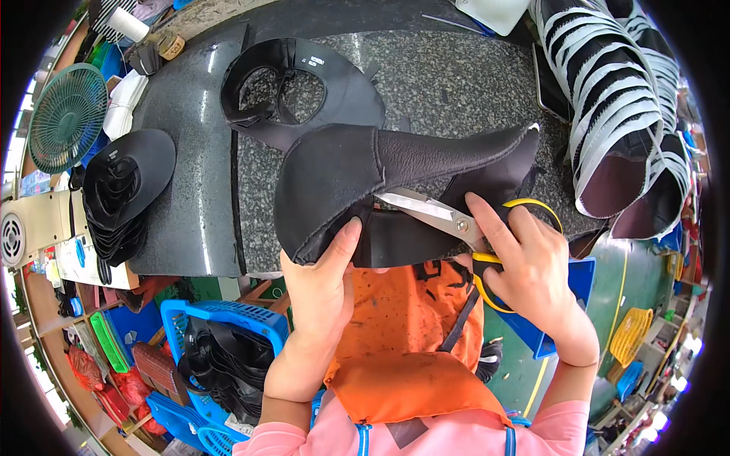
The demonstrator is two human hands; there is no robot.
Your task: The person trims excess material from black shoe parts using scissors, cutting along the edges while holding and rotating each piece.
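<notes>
A black leather shoe upper (328,163) is stretched over the front edge of the speckled stone tabletop (456,72). My left hand (323,281) grips its lower left edge, thumb on top and the other fingers hidden beneath. In my right hand (536,262) is a pair of scissors (430,211) with yellow and black handles. The blades point left, and their tips lie at the seam near the middle of the upper; they look slightly parted. Just beyond lies a second black upper (350,95), curled into a ring.
Black uppers are stacked on the left (129,178), beside a green fan (68,118). White-edged shoe pieces (616,91) stand in rows at the right, next to a phone (549,87). Below the table, a blue basket (173,319) holds more black pieces. A thread spool (128,25) stands far left.
</notes>
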